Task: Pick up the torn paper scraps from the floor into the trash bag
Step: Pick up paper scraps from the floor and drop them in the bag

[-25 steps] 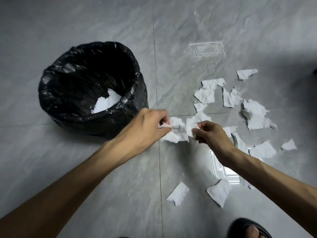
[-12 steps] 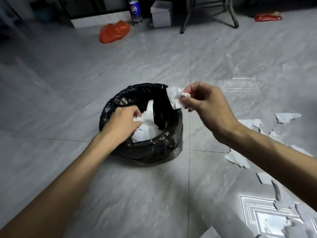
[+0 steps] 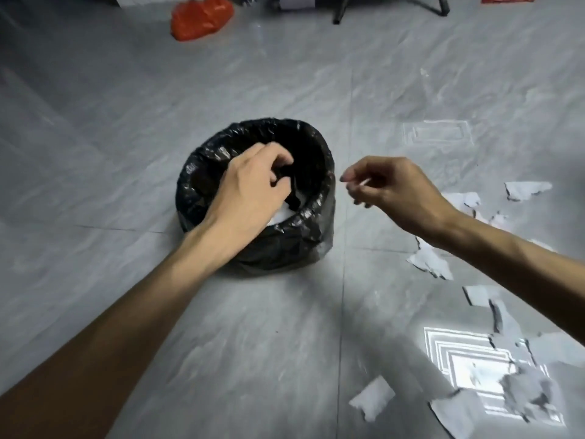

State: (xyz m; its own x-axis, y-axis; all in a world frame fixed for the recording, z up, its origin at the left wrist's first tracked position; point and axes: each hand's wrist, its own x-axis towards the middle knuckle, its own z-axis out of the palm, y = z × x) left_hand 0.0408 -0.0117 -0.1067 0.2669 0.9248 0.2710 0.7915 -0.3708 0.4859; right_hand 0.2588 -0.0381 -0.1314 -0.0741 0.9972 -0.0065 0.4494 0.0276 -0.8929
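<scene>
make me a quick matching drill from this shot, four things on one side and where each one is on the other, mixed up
Things:
1. left hand
2. right hand
3. orange bag
4. paper scraps

Places:
a. far across the floor, top of the view
b. spread on the tiles to the right of the trash bag
c. over the trash bag's opening
d. in the air just right of the bag's rim

Pairs: 1-c, 2-d, 3-a, 4-b

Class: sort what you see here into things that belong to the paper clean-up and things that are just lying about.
Belongs to the job:
- black trash bag
- torn paper scraps on the floor
- left hand over the bag
- right hand beside it

Just lying about:
- orange plastic bag
- black stand legs
</scene>
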